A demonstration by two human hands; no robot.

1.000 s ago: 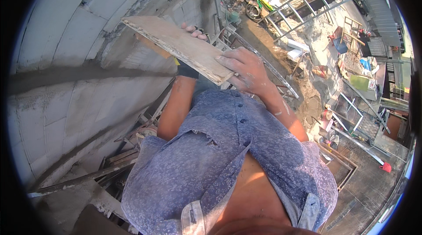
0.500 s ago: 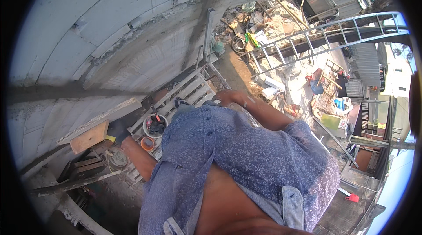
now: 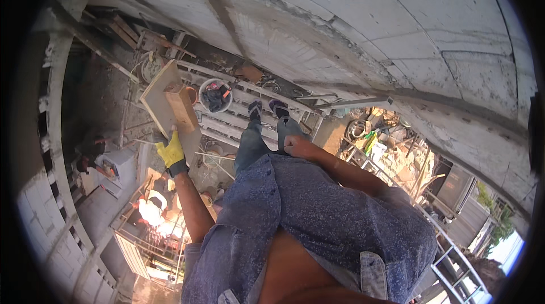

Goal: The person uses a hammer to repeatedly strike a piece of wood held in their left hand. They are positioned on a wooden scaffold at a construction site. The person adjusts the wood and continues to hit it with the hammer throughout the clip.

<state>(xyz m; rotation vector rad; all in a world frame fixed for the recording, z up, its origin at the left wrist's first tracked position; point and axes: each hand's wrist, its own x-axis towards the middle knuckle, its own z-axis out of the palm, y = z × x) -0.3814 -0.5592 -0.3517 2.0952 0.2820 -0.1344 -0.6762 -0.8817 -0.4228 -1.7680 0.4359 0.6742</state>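
My left hand (image 3: 171, 149), in a yellow and grey glove, is closed on the lower edge of a flat, pale board (image 3: 157, 95). The thumb lies against the board's face. A wooden block (image 3: 180, 107) stands out from that face, and the board hangs tilted in the air to my left. My bare right hand (image 3: 296, 146) rests by my thigh with its fingers curled; whatever lies inside them is hidden. Near my feet is a white bucket (image 3: 201, 98) with a black bag and a red-handled tool in it.
I stand in sandals on a slatted platform (image 3: 218, 124) beside a grey block wall (image 3: 340, 3). A metal beam (image 3: 357, 103) juts from the wall side. A person in white (image 3: 151, 206) is below at left. A ladder (image 3: 461, 267) and rubble lie at right.
My view has turned, so the wall now runs along the top right. The board has come away from the wall, and the wooden block now faces me. My right hand stays by my thigh.
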